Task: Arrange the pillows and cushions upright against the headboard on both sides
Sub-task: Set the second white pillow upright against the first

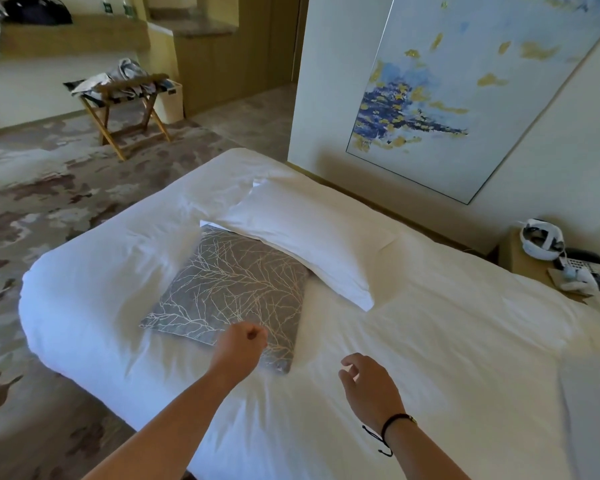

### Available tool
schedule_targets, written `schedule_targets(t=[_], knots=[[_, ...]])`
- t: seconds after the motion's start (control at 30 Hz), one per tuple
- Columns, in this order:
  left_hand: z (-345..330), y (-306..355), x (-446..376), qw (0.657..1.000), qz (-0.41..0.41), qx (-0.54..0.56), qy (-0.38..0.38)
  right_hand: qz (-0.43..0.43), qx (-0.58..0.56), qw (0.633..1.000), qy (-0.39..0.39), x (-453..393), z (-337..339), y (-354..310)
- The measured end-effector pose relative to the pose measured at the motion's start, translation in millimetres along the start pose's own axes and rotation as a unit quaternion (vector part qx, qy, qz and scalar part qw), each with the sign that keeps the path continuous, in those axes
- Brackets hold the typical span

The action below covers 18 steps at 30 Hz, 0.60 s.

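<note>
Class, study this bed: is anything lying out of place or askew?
Yes. The white pillow and the grey patterned cushion lie flat and skewed mid-bed, the pillow overlapping the cushion's corner, neither upright against the headboard. Neither hand holds them.

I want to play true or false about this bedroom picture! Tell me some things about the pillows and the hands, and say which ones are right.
1. The grey square cushion with the pale branch pattern lies flat on the white bed cover. True.
2. The plump white pillow stands upright against the wall. False: it lies flat on the bed, one edge overlapping the cushion.
3. The left hand is curled into a fist above the cushion's near edge. True.
4. The right hand grips the pillow. False: it holds nothing, fingers loosely bent above the bed cover.
5. The folding wooden luggage rack stands on the bed. False: it stands on the patterned carpet.
</note>
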State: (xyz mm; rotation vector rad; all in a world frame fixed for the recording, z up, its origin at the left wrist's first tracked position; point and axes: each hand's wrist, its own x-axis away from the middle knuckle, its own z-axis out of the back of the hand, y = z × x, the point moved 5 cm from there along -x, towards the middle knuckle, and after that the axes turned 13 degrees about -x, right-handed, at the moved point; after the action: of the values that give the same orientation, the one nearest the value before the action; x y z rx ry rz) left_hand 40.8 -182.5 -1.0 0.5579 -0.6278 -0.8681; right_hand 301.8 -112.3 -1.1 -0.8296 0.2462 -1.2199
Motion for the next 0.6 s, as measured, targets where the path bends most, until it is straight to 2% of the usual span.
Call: schedule_targets(t=[0.23,0.4,0.6], knots=[[-29.6,-12.2,-46.1,0.994,-0.009,-0.099,-0.035,-0.034,-0.043,0.998,-0.036,-62.3,-38.5,19.7],[-43.4,3.8,-103.9,0.988,-0.018,-0.140,-0.055,-0.078,-0.074,0.992,-0.059,-112.0,-47.8,55.3],[-75.2,36.4,-176.8,0.985,-0.055,-0.151,-0.055,-0.127,-0.041,0.991,-0.034,-178.8,-32.1,106.8]])
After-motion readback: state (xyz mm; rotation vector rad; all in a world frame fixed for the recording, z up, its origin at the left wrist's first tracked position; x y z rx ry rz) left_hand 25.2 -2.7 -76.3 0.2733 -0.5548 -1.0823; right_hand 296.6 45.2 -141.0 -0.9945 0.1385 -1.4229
